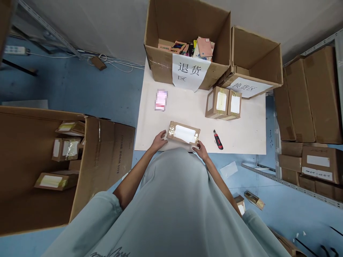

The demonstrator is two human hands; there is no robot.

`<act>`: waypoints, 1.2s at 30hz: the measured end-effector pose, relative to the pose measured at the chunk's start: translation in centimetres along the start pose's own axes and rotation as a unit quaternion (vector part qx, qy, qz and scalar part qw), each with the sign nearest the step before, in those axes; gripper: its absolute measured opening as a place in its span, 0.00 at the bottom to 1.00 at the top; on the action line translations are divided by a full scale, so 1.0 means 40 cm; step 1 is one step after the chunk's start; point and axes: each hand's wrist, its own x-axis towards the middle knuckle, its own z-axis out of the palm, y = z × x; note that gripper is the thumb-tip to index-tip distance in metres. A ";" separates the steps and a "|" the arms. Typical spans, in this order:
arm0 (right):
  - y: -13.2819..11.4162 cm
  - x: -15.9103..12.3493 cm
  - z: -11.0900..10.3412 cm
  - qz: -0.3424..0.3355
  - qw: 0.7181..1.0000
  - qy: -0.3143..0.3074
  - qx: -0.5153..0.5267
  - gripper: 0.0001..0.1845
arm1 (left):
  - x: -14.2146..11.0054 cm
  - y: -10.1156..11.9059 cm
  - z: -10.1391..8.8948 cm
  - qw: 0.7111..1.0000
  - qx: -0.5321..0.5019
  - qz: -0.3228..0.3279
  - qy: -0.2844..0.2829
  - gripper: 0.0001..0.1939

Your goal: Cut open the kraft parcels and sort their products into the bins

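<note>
- Pink item: blurred by pixelation
- Parcel label: print too small to read
- Open parcel box: cut off at left
- Shirt lettering: cut off below

Far out left of the left hand: white power strip on the blue floor. White cables run along the wall, beyond the same hand; brown cardboard piece lying by them. Well right of the right hand: perforated metal rack, tall brown cartons standing side by side, and nearer, a brown box with two white labels. Floor, right and nearer the body than that hand: white sheet, small taped carton.
</note>
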 end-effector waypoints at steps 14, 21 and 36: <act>-0.152 -0.002 -0.069 -0.034 0.997 0.045 0.043 0.36 | -0.032 0.118 0.062 0.996 0.025 0.076 0.044 0.18; -0.155 0.050 -0.097 -0.004 0.999 0.039 -0.017 0.34 | -0.016 0.093 0.084 0.997 0.049 0.044 0.045 0.18; -0.094 0.013 -0.072 0.031 0.999 -0.010 0.043 0.42 | -0.034 -0.011 0.103 0.999 0.019 0.015 0.037 0.33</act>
